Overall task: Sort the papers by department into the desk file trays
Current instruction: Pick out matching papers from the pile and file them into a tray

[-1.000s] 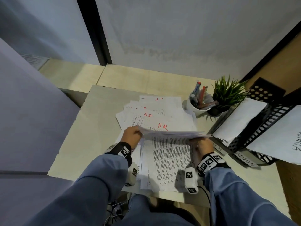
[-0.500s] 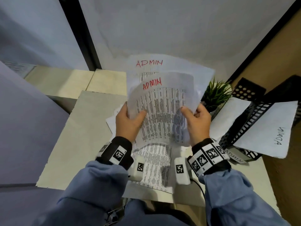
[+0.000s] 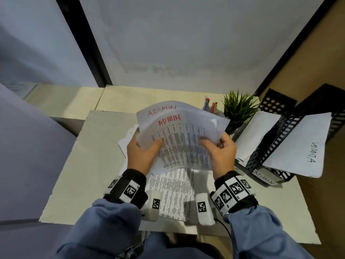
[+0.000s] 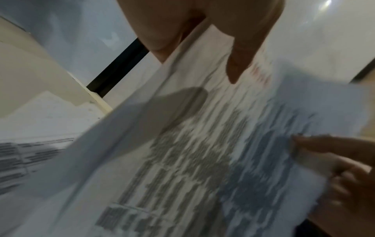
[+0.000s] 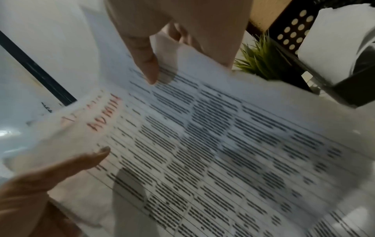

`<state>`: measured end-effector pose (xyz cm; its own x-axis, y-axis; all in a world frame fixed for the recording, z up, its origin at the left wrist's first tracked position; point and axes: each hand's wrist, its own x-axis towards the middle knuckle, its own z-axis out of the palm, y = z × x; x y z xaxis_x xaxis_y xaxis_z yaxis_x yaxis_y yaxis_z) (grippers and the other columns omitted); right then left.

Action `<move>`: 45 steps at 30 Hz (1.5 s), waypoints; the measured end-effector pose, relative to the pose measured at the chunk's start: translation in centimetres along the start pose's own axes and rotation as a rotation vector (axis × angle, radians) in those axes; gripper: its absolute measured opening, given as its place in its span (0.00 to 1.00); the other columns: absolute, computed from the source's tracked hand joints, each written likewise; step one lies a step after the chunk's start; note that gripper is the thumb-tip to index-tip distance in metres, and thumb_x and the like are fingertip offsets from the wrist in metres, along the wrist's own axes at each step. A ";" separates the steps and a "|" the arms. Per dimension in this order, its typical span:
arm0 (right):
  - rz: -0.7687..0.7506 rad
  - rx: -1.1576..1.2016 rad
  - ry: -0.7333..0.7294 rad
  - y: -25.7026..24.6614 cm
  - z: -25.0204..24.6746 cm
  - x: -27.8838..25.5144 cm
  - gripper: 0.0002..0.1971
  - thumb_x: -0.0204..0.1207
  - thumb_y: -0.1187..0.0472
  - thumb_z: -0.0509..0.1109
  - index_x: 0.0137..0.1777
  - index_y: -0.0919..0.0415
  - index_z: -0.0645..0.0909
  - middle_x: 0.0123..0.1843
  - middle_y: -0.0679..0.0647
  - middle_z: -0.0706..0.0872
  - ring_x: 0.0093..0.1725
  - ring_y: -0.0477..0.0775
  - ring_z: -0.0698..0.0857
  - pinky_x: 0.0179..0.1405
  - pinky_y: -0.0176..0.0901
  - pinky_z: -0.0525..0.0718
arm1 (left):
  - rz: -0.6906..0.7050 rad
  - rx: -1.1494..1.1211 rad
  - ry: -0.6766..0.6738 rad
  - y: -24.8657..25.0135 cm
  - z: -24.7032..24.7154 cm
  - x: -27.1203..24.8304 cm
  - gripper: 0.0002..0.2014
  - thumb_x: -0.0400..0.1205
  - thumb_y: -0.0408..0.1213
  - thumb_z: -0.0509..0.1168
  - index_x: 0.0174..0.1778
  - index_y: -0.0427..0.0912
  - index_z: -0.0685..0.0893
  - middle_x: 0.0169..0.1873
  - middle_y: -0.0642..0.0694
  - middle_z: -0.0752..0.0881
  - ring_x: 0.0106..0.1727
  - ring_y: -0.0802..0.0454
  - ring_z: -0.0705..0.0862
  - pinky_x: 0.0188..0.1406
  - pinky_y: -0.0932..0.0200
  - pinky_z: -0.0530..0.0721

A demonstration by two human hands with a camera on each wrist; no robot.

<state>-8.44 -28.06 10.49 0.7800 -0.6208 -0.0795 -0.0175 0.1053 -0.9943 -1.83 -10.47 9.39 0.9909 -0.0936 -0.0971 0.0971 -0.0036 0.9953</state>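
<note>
My left hand [image 3: 142, 156] and right hand [image 3: 220, 156] pinch the ADMIN papers [image 3: 183, 139] by their lower corners, thumbs on top, raised above the counter [image 3: 89, 165]; the file trays [image 3: 276, 152] stand just right of my right fingers.

The scene is viewed by the head camera from above, looking forward and down over the desk [image 3: 78, 165]. The printed sheets [image 4: 192, 160] are seen from very near by both wrist cameras, aimed along the fingers. These sheets [image 5: 202, 144] and the potted plant [image 3: 239, 109], upper right, are shared with the head view.
</note>
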 end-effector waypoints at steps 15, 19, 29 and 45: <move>0.236 -0.104 0.062 2.4 -0.3 -1.5 0.13 0.72 0.75 0.70 0.39 0.54 0.80 0.38 0.49 0.84 0.42 0.50 0.84 0.44 0.39 0.86 | -0.144 0.290 -0.088 -2.7 1.5 -1.0 0.04 0.78 0.42 0.70 0.40 0.49 0.82 0.38 0.41 0.88 0.41 0.34 0.88 0.40 0.47 0.91; 0.189 -0.033 0.095 0.2 -2.6 -0.6 0.09 0.75 0.72 0.69 0.50 0.60 0.83 0.41 0.46 0.87 0.36 0.35 0.87 0.35 0.26 0.85 | -0.039 0.368 -0.279 0.0 2.6 -1.0 0.10 0.82 0.42 0.64 0.34 0.47 0.82 0.27 0.43 0.83 0.27 0.51 0.82 0.22 0.71 0.81; -0.037 -0.389 0.815 -4.1 -18.0 1.7 0.27 0.72 0.57 0.74 0.71 0.61 0.75 0.68 0.62 0.75 0.66 0.59 0.77 0.65 0.57 0.80 | 0.447 0.402 -0.580 9.7 11.6 -3.7 0.25 0.83 0.32 0.63 0.17 0.51 0.75 0.14 0.54 0.75 0.19 0.56 0.70 0.22 0.71 0.63; -0.019 -0.406 0.462 -5.8 -23.3 2.6 0.03 0.71 0.60 0.66 0.38 0.59 0.80 0.42 0.64 0.86 0.42 0.58 0.83 0.45 0.55 0.82 | 0.781 0.738 -0.655 11.0 25.9 -8.5 0.23 0.76 0.25 0.57 0.68 0.41 0.75 0.50 0.38 0.87 0.50 0.39 0.85 0.48 0.45 0.85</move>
<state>-20.87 -48.34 14.44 0.4321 -0.9018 0.0060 -0.3142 -0.1568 -0.9363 -11.62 -35.52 21.31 0.5076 -0.7964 0.3288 -0.7778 -0.2595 0.5724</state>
